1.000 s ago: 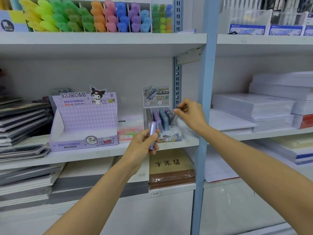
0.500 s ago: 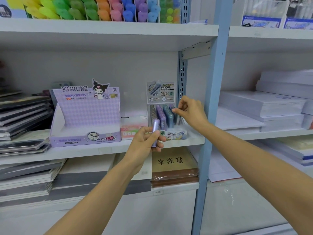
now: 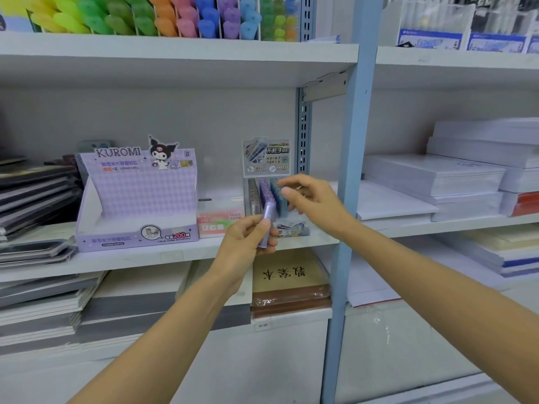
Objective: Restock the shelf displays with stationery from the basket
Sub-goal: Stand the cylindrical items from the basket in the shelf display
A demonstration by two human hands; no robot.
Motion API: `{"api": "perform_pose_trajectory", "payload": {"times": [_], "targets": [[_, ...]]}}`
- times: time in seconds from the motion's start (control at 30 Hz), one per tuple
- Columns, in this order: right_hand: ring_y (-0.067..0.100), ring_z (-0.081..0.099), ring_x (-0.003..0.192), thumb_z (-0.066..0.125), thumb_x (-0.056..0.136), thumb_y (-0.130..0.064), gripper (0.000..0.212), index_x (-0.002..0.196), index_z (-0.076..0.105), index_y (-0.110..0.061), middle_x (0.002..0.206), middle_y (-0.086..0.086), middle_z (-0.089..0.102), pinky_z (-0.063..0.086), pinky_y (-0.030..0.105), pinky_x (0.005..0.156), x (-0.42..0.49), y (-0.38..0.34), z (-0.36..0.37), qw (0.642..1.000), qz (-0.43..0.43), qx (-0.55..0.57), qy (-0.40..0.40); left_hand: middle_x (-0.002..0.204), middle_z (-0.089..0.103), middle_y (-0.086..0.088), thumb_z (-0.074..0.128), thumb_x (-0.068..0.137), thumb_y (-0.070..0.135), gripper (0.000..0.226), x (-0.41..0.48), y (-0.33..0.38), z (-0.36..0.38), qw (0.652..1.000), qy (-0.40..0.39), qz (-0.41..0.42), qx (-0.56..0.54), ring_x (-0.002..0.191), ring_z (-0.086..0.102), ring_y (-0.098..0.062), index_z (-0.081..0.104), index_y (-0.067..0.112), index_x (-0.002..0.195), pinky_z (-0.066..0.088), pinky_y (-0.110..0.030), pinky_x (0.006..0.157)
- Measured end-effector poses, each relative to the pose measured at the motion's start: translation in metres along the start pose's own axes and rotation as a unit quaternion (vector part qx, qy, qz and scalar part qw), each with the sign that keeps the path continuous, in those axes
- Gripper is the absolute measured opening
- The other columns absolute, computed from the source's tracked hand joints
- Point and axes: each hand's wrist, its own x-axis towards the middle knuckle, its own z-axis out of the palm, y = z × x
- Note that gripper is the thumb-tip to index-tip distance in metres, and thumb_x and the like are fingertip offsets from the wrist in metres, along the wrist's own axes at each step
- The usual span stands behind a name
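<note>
Your left hand (image 3: 248,240), at the centre of the frame, grips a slim purple case (image 3: 267,220) upright, just in front of the small display box (image 3: 293,228) on the shelf (image 3: 145,258). Just above and right, your right hand (image 3: 313,199) curls its fingers at the blue cases (image 3: 275,191) in that box; whether it pinches one, you cannot tell. Further left stands an open purple carton (image 3: 137,199). Highlighters (image 3: 116,18) fill the upper left.

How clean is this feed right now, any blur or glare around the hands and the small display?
Head view: the right hand is smeared by motion blur, the purple case in the left hand is soft; the small print on the display is unreadable; light is even, with glare only on the wrapped pack below; wide-angle distortion bends the shelf edges.
</note>
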Motion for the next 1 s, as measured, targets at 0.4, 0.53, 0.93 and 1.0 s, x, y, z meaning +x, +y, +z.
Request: {"api": "perform_pose_trajectory", "payload": {"times": [0.4, 0.53, 0.93, 1.0], "targets": [[0.01, 0.059, 0.082, 0.06, 0.093, -0.009, 0.019, 0.109, 0.069, -0.008, 0.093, 0.003, 0.069, 0.05, 0.024, 0.077, 0.001, 0.008, -0.02, 0.981, 0.031, -0.092, 0.165, 0.139, 0.04, -0.001, 0.057, 0.093, 0.027, 0.048, -0.01, -0.013, -0.002, 0.831, 0.05, 0.201, 0.517, 0.131, 0.028, -0.017, 0.044, 0.019, 0.138, 0.021, -0.031, 0.108], [0.015, 0.059, 0.085, 0.058, 0.093, -0.007, 0.021, 0.112, 0.068, -0.007, 0.099, 0.007, 0.069, 0.051, 0.029, 0.083, 0.0, 0.018, -0.013, 0.978, 0.038, -0.15, 0.138, 0.153, 0.019, -0.001, 0.056, 0.092, 0.032, 0.071, -0.011, -0.027, -0.006, 0.786, 0.015, 0.177, 0.592, 0.143, 0.008, -0.017, 0.019, 0.02, 0.152, 0.007, -0.035, 0.116], [0.014, 0.057, 0.076, 0.063, 0.091, -0.01, 0.018, 0.11, 0.062, -0.01, 0.088, 0.002, 0.063, 0.048, 0.026, 0.075, 0.021, 0.019, -0.01, 0.973, 0.016, -0.23, 0.016, 0.15, 0.024, -0.003, 0.054, 0.094, 0.03, 0.074, -0.01, -0.031, -0.014, 0.758, 0.002, 0.216, 0.615, 0.141, 0.015, -0.019, 0.012, 0.021, 0.155, 0.011, -0.032, 0.115], [0.01, 0.054, 0.072, 0.065, 0.09, -0.011, 0.014, 0.103, 0.06, -0.012, 0.084, -0.003, 0.06, 0.047, 0.025, 0.071, 0.014, 0.027, -0.003, 0.976, 0.011, -0.211, 0.052, 0.15, 0.024, -0.003, 0.054, 0.094, 0.03, 0.075, -0.01, -0.032, -0.015, 0.755, 0.002, 0.218, 0.619, 0.141, 0.016, -0.018, 0.011, 0.021, 0.155, 0.011, -0.033, 0.115]]}}
